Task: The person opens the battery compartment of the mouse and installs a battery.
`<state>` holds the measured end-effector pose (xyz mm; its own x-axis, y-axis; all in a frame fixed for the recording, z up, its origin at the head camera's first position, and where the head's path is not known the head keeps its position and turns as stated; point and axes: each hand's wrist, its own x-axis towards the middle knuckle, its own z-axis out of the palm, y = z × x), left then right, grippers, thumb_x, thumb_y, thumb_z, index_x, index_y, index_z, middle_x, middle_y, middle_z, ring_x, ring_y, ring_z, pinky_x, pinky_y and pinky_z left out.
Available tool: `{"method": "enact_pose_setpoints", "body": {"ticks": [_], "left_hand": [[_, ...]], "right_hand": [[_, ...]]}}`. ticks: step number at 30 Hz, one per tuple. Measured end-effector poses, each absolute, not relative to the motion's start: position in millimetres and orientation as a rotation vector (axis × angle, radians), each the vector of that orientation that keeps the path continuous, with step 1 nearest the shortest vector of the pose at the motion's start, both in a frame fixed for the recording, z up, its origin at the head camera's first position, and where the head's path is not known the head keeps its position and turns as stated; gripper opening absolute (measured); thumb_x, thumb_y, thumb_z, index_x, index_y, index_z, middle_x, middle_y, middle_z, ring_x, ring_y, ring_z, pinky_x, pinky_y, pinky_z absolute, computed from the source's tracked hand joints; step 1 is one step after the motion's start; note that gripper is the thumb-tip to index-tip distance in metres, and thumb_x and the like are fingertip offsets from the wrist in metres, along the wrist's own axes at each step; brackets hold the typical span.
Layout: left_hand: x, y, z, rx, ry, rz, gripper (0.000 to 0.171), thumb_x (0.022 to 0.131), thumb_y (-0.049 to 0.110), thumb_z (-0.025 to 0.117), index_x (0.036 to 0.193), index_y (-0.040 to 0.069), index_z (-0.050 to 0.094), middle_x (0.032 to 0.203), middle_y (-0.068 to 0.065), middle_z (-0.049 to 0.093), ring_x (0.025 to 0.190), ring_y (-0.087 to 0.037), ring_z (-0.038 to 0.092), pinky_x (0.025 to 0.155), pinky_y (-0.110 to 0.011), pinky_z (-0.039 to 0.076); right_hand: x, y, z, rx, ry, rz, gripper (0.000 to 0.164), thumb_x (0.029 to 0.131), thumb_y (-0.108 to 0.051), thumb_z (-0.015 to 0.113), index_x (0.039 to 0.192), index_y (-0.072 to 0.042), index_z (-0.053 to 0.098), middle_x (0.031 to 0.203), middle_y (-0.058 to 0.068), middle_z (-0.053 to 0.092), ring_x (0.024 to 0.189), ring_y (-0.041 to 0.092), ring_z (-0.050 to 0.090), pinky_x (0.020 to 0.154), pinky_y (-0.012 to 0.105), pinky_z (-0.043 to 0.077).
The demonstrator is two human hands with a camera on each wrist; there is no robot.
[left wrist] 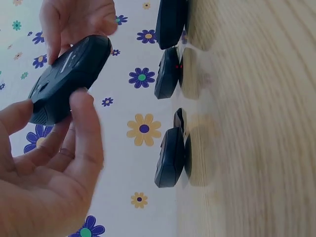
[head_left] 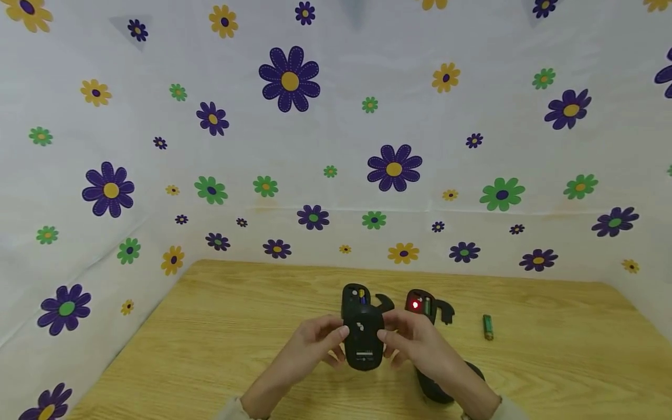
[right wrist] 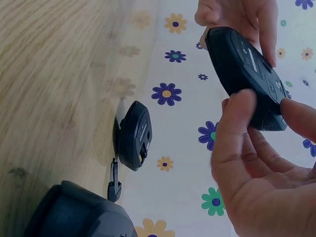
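Observation:
Between both hands a black computer mouse (head_left: 363, 344) is held underside up, its label facing the head camera. My left hand (head_left: 317, 339) pinches its left edge, thumb on the underside rim and fingers beneath. On the opposite edge my right hand (head_left: 417, 341) grips it the same way. Just beyond lies an upturned mouse (head_left: 347, 306) with a yellow-and-blue battery (head_left: 362, 296) in its open compartment. To its right, partly hidden by the right hand, another upturned mouse (head_left: 415, 294) shows a red light and a green battery (head_left: 427, 306).
Curved black battery covers (head_left: 387, 302) (head_left: 447, 312) lie beside the two upturned mice. A loose green battery (head_left: 488, 327) is on the wooden table (head_left: 252, 309) at the right. Under the right forearm sits another black mouse (head_left: 436, 389). Flower-patterned cloth (head_left: 336, 128) surrounds the table's back and sides.

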<state>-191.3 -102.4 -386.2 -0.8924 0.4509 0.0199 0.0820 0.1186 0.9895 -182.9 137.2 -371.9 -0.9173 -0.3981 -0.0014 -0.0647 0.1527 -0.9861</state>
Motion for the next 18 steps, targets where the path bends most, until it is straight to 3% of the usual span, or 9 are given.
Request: {"method": "enact_pose_setpoints", "body": {"ticks": [6,13,18], "left_hand": [[-187,-95,-388,0.488,2.016,1.887,0.037,0.100,0.013,0.065,0.127,-0.010,0.057,0.109,-0.010,0.064,0.096,-0.020,0.067,0.085,-0.040,0.061],[-181,-90,-388,0.413,1.876,1.933,0.052,0.096,0.006,0.067,0.141,-0.008,0.046,0.110,-0.013,0.065,0.097,-0.024,0.069,0.081,-0.042,0.063],[-176,-85,-390,0.392,1.854,1.923,0.057,0.096,0.006,0.067,0.146,-0.005,0.042,0.106,-0.013,0.066,0.095,-0.025,0.070,0.079,-0.043,0.063]], "right_hand": [[-182,140,-373,-0.443,2.078,-1.891,0.039,0.103,-0.010,0.059,0.129,0.017,0.051,0.104,0.013,0.063,0.090,0.024,0.065,0.076,0.045,0.064],[-176,140,-374,-0.381,1.998,-1.946,0.051,0.103,-0.009,0.057,0.143,0.016,0.036,0.110,0.015,0.063,0.086,0.024,0.067,0.072,0.047,0.064],[-173,138,-375,-0.342,2.038,-1.922,0.056,0.101,-0.008,0.062,0.148,0.008,0.036,0.121,0.021,0.061,0.096,0.027,0.067,0.069,0.050,0.064]]}}
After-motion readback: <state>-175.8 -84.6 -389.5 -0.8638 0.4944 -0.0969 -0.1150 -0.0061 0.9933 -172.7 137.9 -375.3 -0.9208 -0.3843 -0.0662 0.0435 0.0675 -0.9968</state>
